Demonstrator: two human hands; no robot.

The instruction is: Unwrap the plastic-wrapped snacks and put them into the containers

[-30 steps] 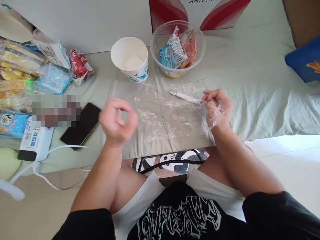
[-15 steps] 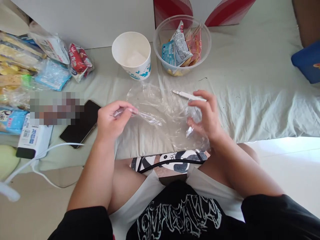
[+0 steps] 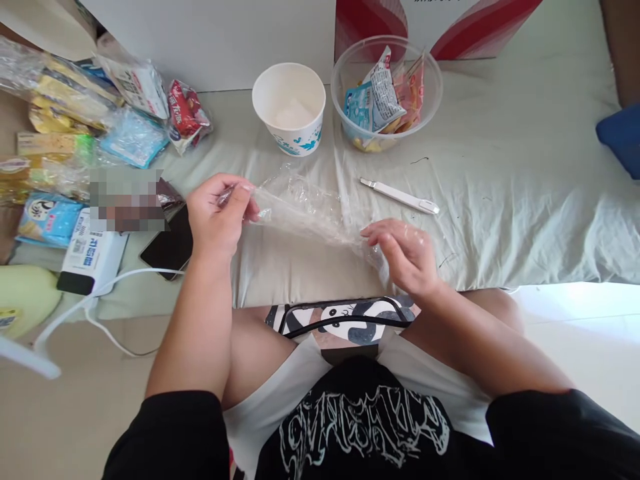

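A crinkled sheet of clear plastic film [image 3: 310, 220] stretches between my hands, low over the cloth-covered surface. My left hand [image 3: 217, 210] pinches its left end between thumb and fingers. At the other end, my right hand [image 3: 405, 257] has its fingers closed on the gathered plastic, some of which hangs below them. Whether the film is a bag or a flat sheet, I cannot tell. Just beyond my right hand lies a white utility knife [image 3: 400, 195] with a short blade showing.
A paper cup [image 3: 300, 140] stands behind the film, beside a clear plastic bowl [image 3: 435, 87] of snack packets. Packaged snacks [image 3: 135, 137], a phone [image 3: 173, 247], a white box [image 3: 93, 250] and a white cable [image 3: 135, 275] are at left. A large white box [image 3: 215, 40] stands behind.
My right hand has gone from open fingers to closed on the film and moved down, off the knife. My left hand has lifted its end, pulling the film taut. The view has shifted left.
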